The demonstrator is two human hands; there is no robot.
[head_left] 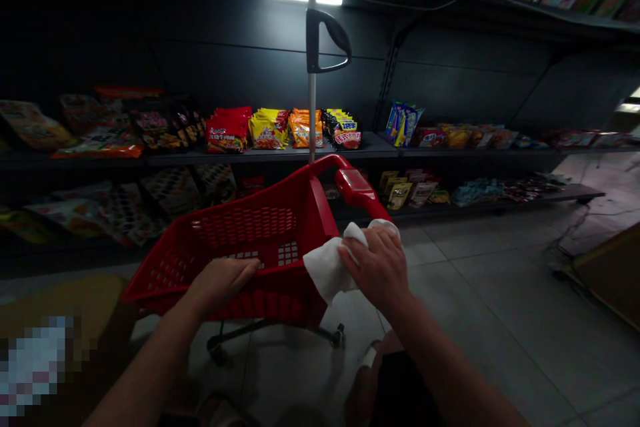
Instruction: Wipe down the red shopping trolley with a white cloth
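Note:
A red plastic shopping cart (273,300) with a perforated basket stands in front of me. My left hand (220,283) grips the basket's near rim, its fingers folded over the edge and partly hidden. In my right hand (384,265) is a white cloth (324,270), bunched under the fingers and pressed against the near end of the red cart handle (356,187). One corner of the cloth hangs loose toward the basket. Part of the handle is covered by the cloth and my right hand.
Behind the cart runs a dark shelf (370,145) with red, yellow and orange snack packets (270,129). More bags lie on the lower shelf. A grey pole (313,100) with a black loop handle (327,43) rises beyond the cart. Brown boxes (613,267) flank both sides of the tiled floor.

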